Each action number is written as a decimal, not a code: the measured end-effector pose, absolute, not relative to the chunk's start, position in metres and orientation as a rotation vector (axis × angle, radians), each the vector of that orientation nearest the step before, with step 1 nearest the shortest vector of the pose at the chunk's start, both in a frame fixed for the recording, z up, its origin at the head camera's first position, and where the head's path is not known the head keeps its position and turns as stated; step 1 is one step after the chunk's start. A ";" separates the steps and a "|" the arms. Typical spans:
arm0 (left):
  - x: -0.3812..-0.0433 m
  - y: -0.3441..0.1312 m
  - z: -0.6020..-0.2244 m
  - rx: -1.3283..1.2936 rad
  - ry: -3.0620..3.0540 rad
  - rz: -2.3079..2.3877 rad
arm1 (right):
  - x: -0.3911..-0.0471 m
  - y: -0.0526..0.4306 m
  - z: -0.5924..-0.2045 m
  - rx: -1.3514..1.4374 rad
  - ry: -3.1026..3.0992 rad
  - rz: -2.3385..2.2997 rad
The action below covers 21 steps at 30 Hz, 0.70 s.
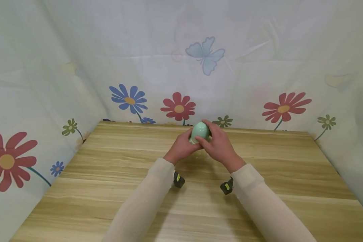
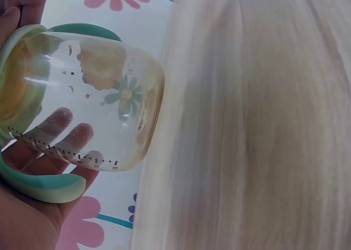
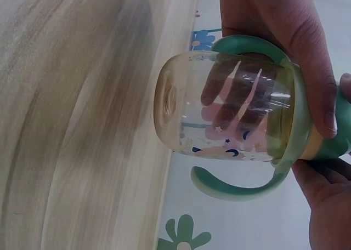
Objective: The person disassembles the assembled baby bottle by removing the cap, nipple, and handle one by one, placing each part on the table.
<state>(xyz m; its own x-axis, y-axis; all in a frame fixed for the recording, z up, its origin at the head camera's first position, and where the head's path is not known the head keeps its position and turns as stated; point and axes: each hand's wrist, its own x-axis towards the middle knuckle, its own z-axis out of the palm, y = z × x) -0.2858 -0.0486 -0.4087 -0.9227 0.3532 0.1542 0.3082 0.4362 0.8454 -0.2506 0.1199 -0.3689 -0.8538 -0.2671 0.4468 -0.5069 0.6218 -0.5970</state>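
Note:
A baby bottle (image 3: 241, 107) with a clear printed body and two green handles is held in both hands near the table's far edge. Its rounded green cap (image 1: 200, 129) faces up. My left hand (image 1: 183, 146) grips the bottle round its collar, and its fingers show through the clear wall in both wrist views. My right hand (image 1: 220, 144) holds the cap between thumb and fingers. One handle (image 2: 44, 185) lies in front of the left palm in the left wrist view. In the head view the bottle's body is hidden; whether its base touches the table I cannot tell.
The wood-grain table (image 1: 109, 188) spreads beneath both forearms. White cloth (image 1: 248, 30) printed with flowers and a butterfly hangs behind it and at both sides. Small black devices (image 1: 227, 186) are strapped at the wrists.

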 end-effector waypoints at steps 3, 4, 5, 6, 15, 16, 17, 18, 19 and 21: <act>-0.285 -0.048 -0.410 0.608 2.620 1.541 | -0.250 0.120 -0.369 0.619 -2.527 1.086; -0.284 -0.048 -0.410 0.605 2.619 1.543 | -0.249 0.120 -0.369 0.616 -2.525 1.088; -0.283 -0.048 -0.409 0.599 2.616 1.547 | -0.249 0.120 -0.369 0.614 -2.524 1.089; -0.283 -0.048 -0.409 0.596 2.617 1.548 | -0.248 0.119 -0.369 0.610 -2.522 1.089; -0.279 -0.046 -0.406 0.587 2.625 1.561 | -0.247 0.115 -0.365 0.540 -2.541 1.087; -0.278 -0.046 -0.405 0.583 2.627 1.558 | -0.247 0.114 -0.365 0.530 -2.545 1.092; -0.278 -0.046 -0.405 0.583 2.629 1.553 | -0.247 0.114 -0.365 0.522 -2.549 1.096; -0.278 -0.046 -0.405 0.583 2.633 1.548 | -0.247 0.113 -0.365 0.515 -2.553 1.101; -0.278 -0.045 -0.405 0.582 2.634 1.545 | -0.247 0.112 -0.365 0.509 -2.556 1.102; -0.277 -0.045 -0.405 0.581 2.637 1.543 | -0.248 0.111 -0.365 0.502 -2.556 1.108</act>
<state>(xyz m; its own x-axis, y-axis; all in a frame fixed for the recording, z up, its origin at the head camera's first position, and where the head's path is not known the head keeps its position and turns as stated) -0.2769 -0.0448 -0.4051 -0.9298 0.3322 0.1588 0.3011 0.4379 0.8471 -0.2477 0.1107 -0.3649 -0.8908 -0.1927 0.4116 -0.4321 0.6397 -0.6356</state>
